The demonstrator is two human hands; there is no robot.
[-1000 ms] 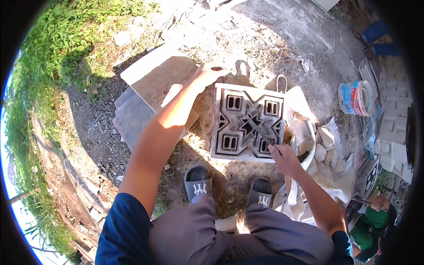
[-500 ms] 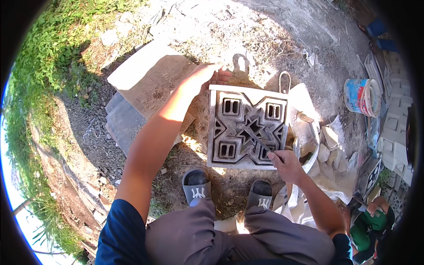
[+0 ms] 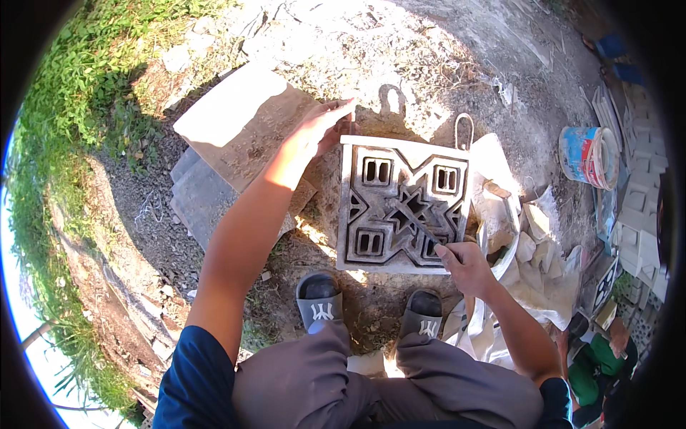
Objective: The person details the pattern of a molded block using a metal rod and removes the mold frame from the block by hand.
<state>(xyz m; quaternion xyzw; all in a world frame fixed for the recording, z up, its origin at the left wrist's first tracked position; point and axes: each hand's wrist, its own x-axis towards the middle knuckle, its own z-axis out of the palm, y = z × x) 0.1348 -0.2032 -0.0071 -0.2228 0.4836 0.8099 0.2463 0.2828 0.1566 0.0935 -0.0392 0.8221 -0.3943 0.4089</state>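
A square grey patterned block, pierced with slots and a star-shaped centre, stands in front of my feet; it has a pale frame and a wire loop at its far right corner. My right hand is closed round a thin, dark, knife-like tool, whose tip lies over the star-shaped centre. The tool's handle is hidden in my fist. Beside the block's far left corner is my left hand, fingers stretched out, holding nothing that I can see. Whether it touches the frame I cannot tell.
Worn boards lie to the left. At the right are a white sack with broken chunks and a blue-and-red bucket. Pale blocks are stacked farther right. Another person in green sits at the lower right.
My left hand has shifted slightly left, off the block's far edge, its fingers now beside the corner. My right hand and the tool stay almost in place.
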